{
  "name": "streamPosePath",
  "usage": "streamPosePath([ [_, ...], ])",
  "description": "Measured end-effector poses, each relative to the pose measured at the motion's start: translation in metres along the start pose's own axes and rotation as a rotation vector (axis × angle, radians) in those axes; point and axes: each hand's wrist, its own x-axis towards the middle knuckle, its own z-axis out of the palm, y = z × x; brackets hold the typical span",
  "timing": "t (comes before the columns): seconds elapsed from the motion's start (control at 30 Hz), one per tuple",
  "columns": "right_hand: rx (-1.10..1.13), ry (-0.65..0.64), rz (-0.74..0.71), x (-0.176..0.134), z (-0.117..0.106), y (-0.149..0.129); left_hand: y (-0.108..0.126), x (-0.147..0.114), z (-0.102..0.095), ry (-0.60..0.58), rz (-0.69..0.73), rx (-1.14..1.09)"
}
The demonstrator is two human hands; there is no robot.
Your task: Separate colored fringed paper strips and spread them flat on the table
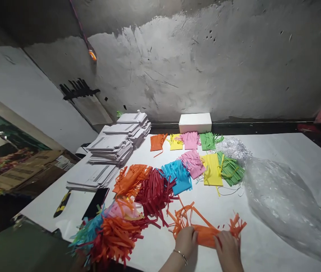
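An orange fringed tissue-paper piece (205, 235) lies near the table's front edge, its cut strips spreading at both ends. My left hand (186, 241), with a bracelet at the wrist, is closed on its left part. On its right part my right hand (227, 247) presses with the fingers curled over the paper. Just left of my hands rests a dark red fringed bundle (155, 194). Behind them lie blue (178, 176), pink (192, 163), yellow (212, 170) and green (232, 170) fringed pieces. My fingertips are partly hidden by the angle.
Stacks of flat white cardboard (109, 145) stand at the left, near a black phone (95, 203) and a yellow-black cutter (62, 204). A mixed tassel heap (117, 236) hangs at the front edge. Clear plastic bag (283, 204) lies right; a white box (195, 122) stands by the wall.
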Motion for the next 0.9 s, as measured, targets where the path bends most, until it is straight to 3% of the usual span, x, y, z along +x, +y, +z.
streamPosePath([
  [0.17, -0.05, 0.012, 0.067, 0.005, 0.008, -0.001, 0.004, 0.015, 0.001, -0.012, -0.1, 0.04],
  [0.6, -0.071, 0.113, 0.074, 0.004, 0.008, 0.008, 0.014, 0.023, -0.008, -0.087, -0.16, 0.093],
  [0.8, -0.002, 0.197, -0.294, 0.001, 0.013, -0.001, 0.015, 0.027, -0.01, -0.09, -0.121, 0.127],
  [0.9, 0.077, 0.279, -0.306, 0.001, 0.028, -0.007, 0.015, 0.021, -0.012, -0.052, -0.061, 0.133],
])
